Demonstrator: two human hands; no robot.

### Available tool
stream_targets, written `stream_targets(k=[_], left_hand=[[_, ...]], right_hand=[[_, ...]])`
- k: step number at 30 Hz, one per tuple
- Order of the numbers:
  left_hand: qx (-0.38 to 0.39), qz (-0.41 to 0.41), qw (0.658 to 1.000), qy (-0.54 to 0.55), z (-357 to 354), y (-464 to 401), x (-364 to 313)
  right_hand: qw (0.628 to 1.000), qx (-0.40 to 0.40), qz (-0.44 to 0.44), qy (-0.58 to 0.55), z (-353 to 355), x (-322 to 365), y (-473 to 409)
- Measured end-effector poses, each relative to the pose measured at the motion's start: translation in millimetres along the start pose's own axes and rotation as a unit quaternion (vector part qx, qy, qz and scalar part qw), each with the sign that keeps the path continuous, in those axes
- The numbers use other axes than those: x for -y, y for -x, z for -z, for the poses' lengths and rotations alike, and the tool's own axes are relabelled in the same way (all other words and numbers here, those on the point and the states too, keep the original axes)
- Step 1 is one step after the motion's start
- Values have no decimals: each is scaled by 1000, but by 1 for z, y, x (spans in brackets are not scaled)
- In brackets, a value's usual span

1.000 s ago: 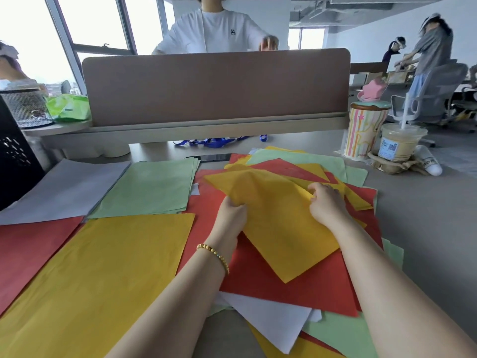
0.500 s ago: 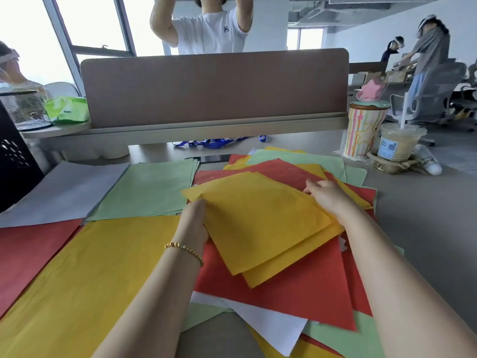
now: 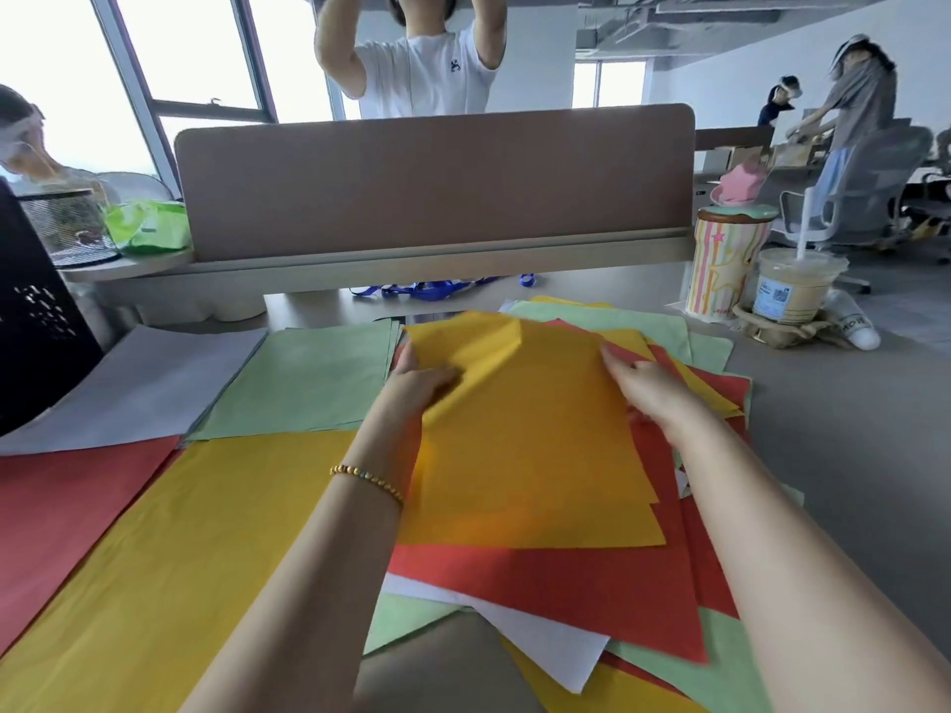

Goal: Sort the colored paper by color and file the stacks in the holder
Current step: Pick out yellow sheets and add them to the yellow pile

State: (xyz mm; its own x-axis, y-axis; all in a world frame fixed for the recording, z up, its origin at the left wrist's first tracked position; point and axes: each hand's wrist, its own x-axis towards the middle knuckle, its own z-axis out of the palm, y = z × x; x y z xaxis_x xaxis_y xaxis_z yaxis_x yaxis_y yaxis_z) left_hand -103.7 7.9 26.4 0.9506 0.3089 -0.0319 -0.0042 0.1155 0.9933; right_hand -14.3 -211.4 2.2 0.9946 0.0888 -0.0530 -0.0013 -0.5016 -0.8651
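The left hand (image 3: 419, 385) is gripping the left edge of a couple of yellow sheets (image 3: 530, 445), its thumb curling over the top so that the paper is buckling upward near the far corner. The right hand (image 3: 651, 396) is holding the right edge of the same sheets, fingers pointing away from the body and partly tucking under the paper; how tightly they are closing cannot be told. A gold bead bracelet (image 3: 366, 480) is sitting on the left wrist.

The yellow sheets are lying slightly lifted over the mixed pile (image 3: 592, 599) of red, white, green and yellow paper, which is spreading across the right half of the desk (image 3: 833, 429). To the left, sorted stacks are lying flat and touching one another: a yellow stack (image 3: 170, 573) nearest, a red stack (image 3: 62, 512) at the far left, a green stack (image 3: 303, 378) behind the yellow, and a grey stack (image 3: 139, 383) beside the green. A black perforated holder (image 3: 36, 321) is standing at the left edge.

Beyond the pile, a striped cup (image 3: 723, 270) and an iced drink with a straw (image 3: 795, 288) are standing just beside each other, before a brown desk divider (image 3: 437, 182).
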Motion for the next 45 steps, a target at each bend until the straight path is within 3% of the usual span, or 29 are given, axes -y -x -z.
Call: stream_targets(k=[3,6,7,8,9,10,12,17,20,22,26,28,32,36,38,42,45], left_hand=[[19,-37,994,98,7,11,-28],[52,-9,998,44,28,24,-45],[60,13,998,-12,39,28,-46],[63,29,995,-66,49,31,-45],[58,37,992,-110,60,33,-44],[46,37,988,-146,70,36,-46],[19,22,982,-186,90,44,-53],[13,-63,990,-126,134,72,-78],[-32,-40,990,-132,166,93,-75],[-52,3,982,-181,185,102,-63],[-120,41,899,-420,213,108,-30],[-139,41,868,-475,220,105,-16],[-207,35,846,-490,220,98,0],[-255,89,779,-565,210,100,6],[-270,54,764,-584,201,100,8],[-188,-15,775,-603,158,91,5],[-95,-40,818,-567,111,78,9]], right_hand=[[980,114,-1,-163,-6,17,8],[938,121,14,-325,-1,39,27],[842,164,-67,-510,2,46,37],[750,322,-33,-576,2,47,40],[822,215,-43,-525,-8,49,47],[895,209,-11,-393,-13,47,36],[925,256,-33,-280,-23,60,47],[927,281,12,-247,-60,93,81],[927,305,-1,-217,-90,99,99],[943,306,18,-133,-115,100,109],[934,357,0,0,-153,100,133],[930,363,-4,57,-165,101,143],[938,316,7,145,-177,98,145],[933,293,15,207,-174,91,144],[945,260,38,193,-171,88,140],[961,136,136,201,-156,76,120],[959,42,171,223,-135,62,107]])
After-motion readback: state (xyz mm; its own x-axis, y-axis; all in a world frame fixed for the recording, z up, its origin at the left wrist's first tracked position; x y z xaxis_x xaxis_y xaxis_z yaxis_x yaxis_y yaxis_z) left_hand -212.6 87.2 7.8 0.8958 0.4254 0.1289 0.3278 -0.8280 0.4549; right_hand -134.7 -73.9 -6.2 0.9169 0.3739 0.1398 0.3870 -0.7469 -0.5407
